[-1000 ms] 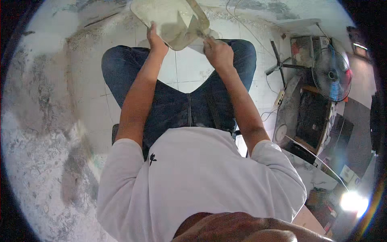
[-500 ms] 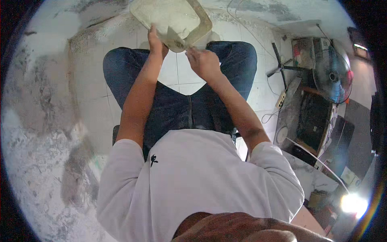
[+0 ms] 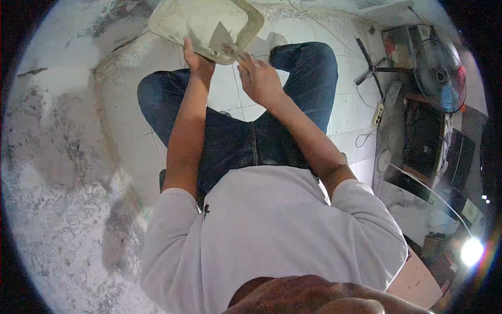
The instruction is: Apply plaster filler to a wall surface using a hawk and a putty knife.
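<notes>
A pale, shallow plastic tray with rounded corners is tilted in front of me beyond my knees. My left hand grips its near edge, thumb over the rim and the other fingers mostly hidden beneath. In my right hand is the handle of a small pointed trowel. The trowel's grey blade lies over the tray's near right corner, pointing away from me. Some whitish material coats the inside of the tray.
White floor tiles extend around my bent legs. Stained plaster wall rises on the left. To the right are a fan with a dark crossed base, a power strip with cable, and a bright lamp.
The tray and both hands appear shifted left in view as the head view turned slightly. The trowel blade now shows more fully, angled up over the tray.
</notes>
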{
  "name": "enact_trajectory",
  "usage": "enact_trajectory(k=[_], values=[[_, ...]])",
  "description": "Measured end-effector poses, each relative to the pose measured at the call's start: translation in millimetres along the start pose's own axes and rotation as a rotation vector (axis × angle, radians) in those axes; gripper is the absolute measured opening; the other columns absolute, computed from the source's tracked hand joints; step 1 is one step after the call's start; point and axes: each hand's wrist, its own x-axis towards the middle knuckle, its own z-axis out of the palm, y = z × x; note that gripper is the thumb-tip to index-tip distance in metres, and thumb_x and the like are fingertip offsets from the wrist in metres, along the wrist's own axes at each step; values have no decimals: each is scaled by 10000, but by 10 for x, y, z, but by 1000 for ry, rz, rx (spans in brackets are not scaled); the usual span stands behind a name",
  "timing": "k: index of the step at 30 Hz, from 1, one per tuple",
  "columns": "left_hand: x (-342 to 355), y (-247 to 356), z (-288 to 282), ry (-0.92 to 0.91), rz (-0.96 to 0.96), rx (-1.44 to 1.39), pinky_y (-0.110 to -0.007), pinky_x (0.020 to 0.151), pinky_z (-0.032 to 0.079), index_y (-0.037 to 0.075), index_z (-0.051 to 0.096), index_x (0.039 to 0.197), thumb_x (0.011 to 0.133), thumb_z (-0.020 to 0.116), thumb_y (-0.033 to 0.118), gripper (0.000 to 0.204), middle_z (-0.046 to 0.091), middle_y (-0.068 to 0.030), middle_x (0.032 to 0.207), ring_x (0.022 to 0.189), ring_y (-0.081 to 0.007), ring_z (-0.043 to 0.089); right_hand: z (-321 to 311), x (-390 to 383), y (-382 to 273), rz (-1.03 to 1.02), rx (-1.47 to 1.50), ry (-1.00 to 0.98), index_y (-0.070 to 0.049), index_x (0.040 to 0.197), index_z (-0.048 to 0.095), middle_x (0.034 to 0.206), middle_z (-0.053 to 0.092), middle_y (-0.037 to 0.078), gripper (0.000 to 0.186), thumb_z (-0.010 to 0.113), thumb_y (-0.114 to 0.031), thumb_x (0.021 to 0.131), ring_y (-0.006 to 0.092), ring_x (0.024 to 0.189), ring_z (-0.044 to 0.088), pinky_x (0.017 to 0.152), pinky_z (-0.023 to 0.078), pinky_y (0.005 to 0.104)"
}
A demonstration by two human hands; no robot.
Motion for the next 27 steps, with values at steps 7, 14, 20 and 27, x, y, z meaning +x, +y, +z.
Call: enact_trajectory(k=[7,14,20,27], values=[[45,-14,-109,-25,13,21,-490,1043,364,74,406,1388,963,378,482,590,470,-144,1355,1226,-352,457,127,-13,-145,54,-39,-276,22,1216,460,819,642,236,370,534,-163,904,407,716,640,668,525,488],[175,-30,-301,-49,12,-66,-485,1011,411,64,413,1357,954,434,439,551,479,-126,1299,1199,-302,483,76,31,-134,26,-48,-320,73,1254,403,718,639,210,444,514,-196,918,399,693,644,627,527,483],[125,-21,-212,14,120,50,-486,981,434,70,394,1356,939,479,423,553,485,-129,1293,1167,-314,503,104,12,-133,30,-69,-176,51,1210,426,734,643,213,387,512,-185,915,373,687,654,596,522,487],[177,34,-269,42,227,55,-462,924,465,60,489,1249,920,554,312,420,522,-132,1213,1110,-298,527,-18,-4,18,62,-199,-396,1,1315,414,759,659,181,436,468,-181,923,360,699,660,622,528,485]])
